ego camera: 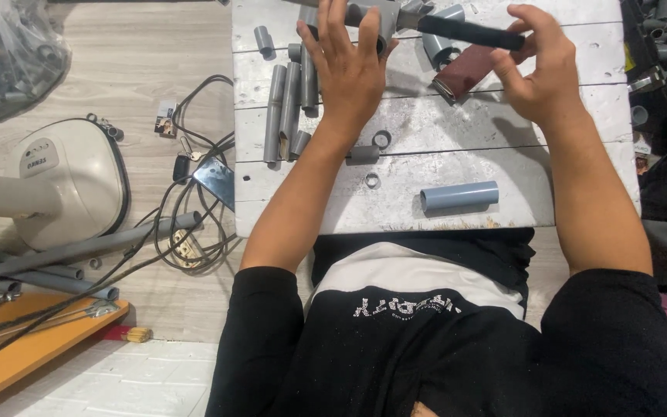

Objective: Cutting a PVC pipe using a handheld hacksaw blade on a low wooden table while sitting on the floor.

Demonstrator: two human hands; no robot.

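Nearest lies a short grey pipe piece point(458, 196) on the white tabletop point(580, 166), well apart from both hands; the left hand point(349, 69) is spread open, fingers on a grey pipe fitting point(386, 17). Right hand point(538, 73) grips a black rod point(468, 32) by its end; a row of grey pipes point(289, 108) lies just beside the left hand.

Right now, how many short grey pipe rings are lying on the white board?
2 rings. One ring lies just right of the left hand's wrist; the other ring lies below it, left of the loose pipe piece. The hands may hide more.
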